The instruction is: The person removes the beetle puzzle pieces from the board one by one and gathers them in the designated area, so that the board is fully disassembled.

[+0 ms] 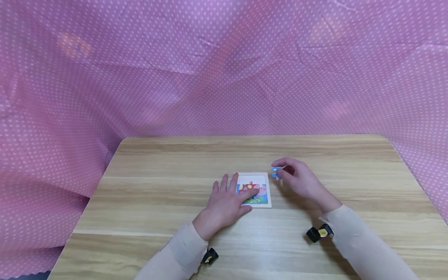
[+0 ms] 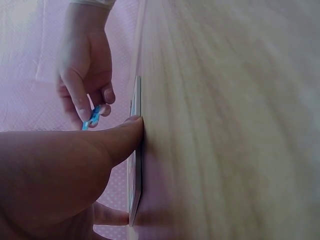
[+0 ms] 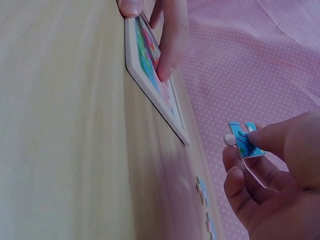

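A jigsaw puzzle in a white-edged tray [image 1: 269, 196] lies on the table, with colourful pieces in its lower part and a bare white strip along the top. Across its left side spreads my left hand [image 1: 225, 204], fingers extended. The index finger presses on the pink part of the picture, and the thumb [image 2: 125, 131] rests at the tray's near edge. Just right of the tray, my right hand [image 1: 297, 179] pinches a small blue puzzle piece [image 3: 245, 141] between thumb and fingers, raised above the table.
Two more puzzle pieces, one nearer [image 3: 201, 191] and one lower [image 3: 210, 227], lie on the wooden table [image 1: 157, 202] in the right wrist view. Pink dotted cloth [image 1: 224, 77] hangs behind and beside the table. Each wrist carries a small black camera [image 1: 314, 234].
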A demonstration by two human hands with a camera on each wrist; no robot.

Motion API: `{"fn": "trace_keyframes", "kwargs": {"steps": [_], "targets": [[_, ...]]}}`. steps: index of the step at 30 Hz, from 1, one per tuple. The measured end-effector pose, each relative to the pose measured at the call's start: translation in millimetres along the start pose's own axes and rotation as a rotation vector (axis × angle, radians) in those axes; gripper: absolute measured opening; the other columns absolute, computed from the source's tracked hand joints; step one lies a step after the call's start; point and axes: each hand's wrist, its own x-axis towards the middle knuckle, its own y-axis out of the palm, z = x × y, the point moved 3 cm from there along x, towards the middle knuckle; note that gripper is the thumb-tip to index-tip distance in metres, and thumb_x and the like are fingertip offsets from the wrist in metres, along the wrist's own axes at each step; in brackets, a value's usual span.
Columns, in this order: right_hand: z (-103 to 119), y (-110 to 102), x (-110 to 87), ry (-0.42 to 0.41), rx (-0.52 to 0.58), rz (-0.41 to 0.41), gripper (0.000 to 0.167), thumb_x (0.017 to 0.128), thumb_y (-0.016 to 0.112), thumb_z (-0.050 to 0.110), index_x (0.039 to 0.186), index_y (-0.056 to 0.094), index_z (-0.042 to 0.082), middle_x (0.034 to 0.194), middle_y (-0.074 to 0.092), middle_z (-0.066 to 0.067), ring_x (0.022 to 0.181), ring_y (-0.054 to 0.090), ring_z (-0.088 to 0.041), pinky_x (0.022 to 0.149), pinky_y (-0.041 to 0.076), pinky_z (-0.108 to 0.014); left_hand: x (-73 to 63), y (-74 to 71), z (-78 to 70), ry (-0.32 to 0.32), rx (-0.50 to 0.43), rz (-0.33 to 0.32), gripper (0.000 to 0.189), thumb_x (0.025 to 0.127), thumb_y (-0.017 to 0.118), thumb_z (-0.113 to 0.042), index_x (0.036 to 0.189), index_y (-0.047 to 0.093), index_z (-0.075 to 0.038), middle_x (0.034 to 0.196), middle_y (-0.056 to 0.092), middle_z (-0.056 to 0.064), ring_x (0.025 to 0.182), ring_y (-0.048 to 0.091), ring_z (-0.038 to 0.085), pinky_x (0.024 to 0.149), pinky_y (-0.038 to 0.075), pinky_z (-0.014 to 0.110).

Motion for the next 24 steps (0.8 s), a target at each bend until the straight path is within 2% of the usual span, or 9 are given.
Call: {"fn": "trace_keyframes", "kwargs": {"steps": [13,19,24], "targets": [[-3,-10,-3.7,-0.002,0.028,-0.019,0.028,0.108,0.062,0.012,0.135,0.071,0.009,0.117,0.072,-0.012,0.094,0.061,-0.023,0.073,0.055,-0.024,-0.2,0.6,1.3,-0.003,0.000,-0.002,0.054,0.108,0.058,-0.057,0.160,0.043,-0.056,0.178,0.024,0.023,0.162,0.024,0.055,0.126,0.029,0.072],[-6,-15,-6.9,-0.002,0.011,-0.043,0.027,0.109,0.061,0.014,0.134,0.072,0.011,0.113,0.073,-0.010,0.092,0.061,-0.023,0.073,0.055,-0.024,-0.8,1.1,1.0,0.006,0.009,-0.009,0.053,0.108,0.057,-0.057,0.160,0.044,-0.055,0.177,0.025,0.024,0.161,0.025,0.056,0.125,0.030,0.073],[-6,-18,-9.0,0.008,0.015,-0.043,0.027,0.110,0.060,0.013,0.134,0.072,0.009,0.118,0.073,-0.013,0.095,0.061,-0.023,0.075,0.055,-0.023,-1.0,1.0,1.2,0.006,0.006,-0.007,0.053,0.108,0.057,-0.056,0.160,0.045,-0.055,0.177,0.025,0.024,0.161,0.025,0.056,0.125,0.030,0.074]]}}
